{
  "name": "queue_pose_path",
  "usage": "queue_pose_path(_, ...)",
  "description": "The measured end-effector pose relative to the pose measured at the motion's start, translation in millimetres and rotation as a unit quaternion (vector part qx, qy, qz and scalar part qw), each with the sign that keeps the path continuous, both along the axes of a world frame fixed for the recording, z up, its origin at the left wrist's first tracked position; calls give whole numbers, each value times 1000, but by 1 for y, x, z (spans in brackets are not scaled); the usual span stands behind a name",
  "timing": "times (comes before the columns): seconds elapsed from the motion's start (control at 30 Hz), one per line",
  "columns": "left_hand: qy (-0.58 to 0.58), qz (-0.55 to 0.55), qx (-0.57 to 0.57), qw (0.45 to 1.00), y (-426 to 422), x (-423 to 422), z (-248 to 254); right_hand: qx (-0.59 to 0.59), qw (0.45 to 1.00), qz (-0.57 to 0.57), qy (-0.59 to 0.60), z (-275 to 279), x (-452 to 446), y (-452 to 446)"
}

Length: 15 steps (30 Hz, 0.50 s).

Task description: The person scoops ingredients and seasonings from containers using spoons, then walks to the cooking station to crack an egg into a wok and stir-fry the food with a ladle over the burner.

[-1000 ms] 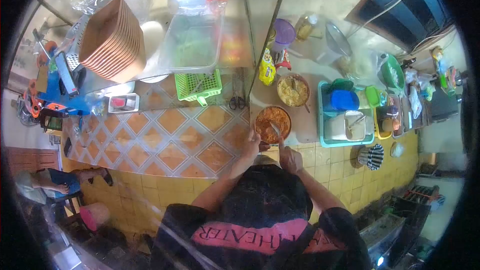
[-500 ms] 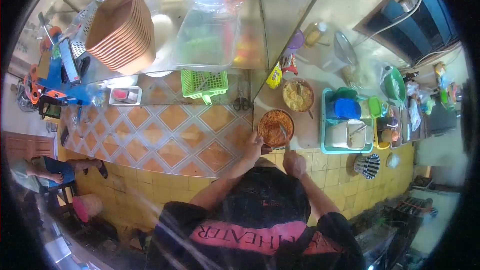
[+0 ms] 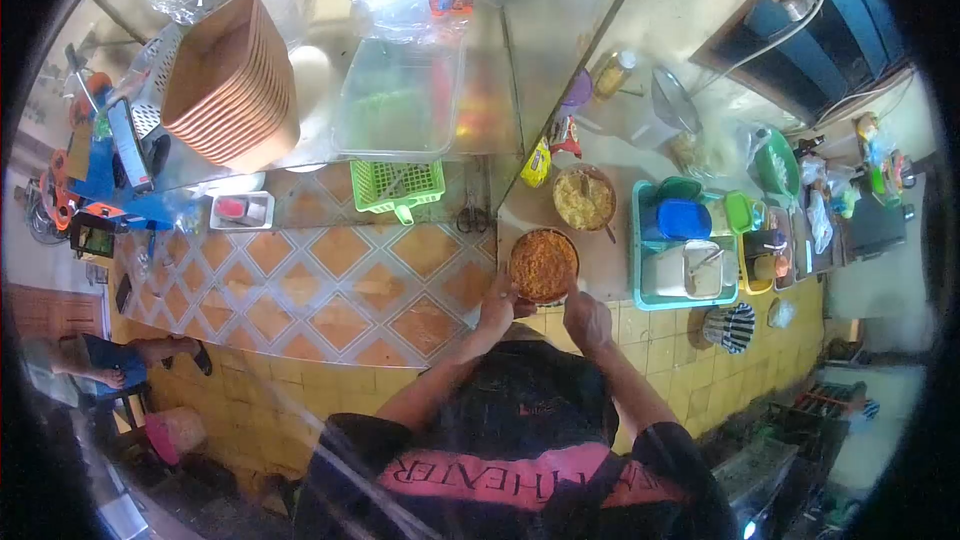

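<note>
At the tabletop's (image 3: 606, 265) near edge, a left hand (image 3: 496, 306) clasps a bowl (image 3: 541, 299), seemingly steadying it; the right hand's (image 3: 588, 319) grip I cannot tell.

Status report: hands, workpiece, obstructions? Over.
Left hand at left side of round brown bowl, right hand at right; grips unclear. Reddish-orange crumbly food inside. Nothing visibly blocking the bowl.

Across the broad pink band (image 3: 490, 475) on my black short-sleeved fabric shirt (image 3: 520, 430), upside down in the head view, I could read THEATER in dark capitals; folds broke up the letters beside it. The small reddish lettering (image 3: 536, 408) beyond the band was too tiny to make out. I couldn't read the print on the shiny yellow packet (image 3: 536, 164), nor on the red packet (image 3: 565, 137) beside it.
</note>
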<state>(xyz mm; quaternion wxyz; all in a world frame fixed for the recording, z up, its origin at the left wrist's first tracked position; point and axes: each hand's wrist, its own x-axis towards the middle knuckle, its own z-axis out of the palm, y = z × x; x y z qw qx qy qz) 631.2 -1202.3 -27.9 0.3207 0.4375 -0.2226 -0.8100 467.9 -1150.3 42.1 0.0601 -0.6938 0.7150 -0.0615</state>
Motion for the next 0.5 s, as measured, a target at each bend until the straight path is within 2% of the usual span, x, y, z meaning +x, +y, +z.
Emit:
queue_pose_path(0.13,39,-1,-27,999,-2,2,-8,-24,1000,-9,12,-22,-5,1)
queue_pose_path(0.2,67,1,-49,997,-3,3,-5,81,995,26,54,-36,7,18)
queue_pose_path(0.23,43,4,-20,999,-2,2,-3,135,990,19,30,-20,16,16)
queue_pose_path(0.3,21,9,10,1000,-2,0,-2,87,996,-5,4,-22,15,18)
queue_pose_path(0.33,17,0,-8,1000,-1,1,-6,88,996,-4,4,-17,12,13)
queue_pose_path(0.4,13,-9,-24,1000,1,1,-8,6,999,-28,16,-2,3,-3)
queue_pose_path(0.5,-6,-13,-40,999,-1,0,-9,55,997,-27,52,-8,-1,-9)
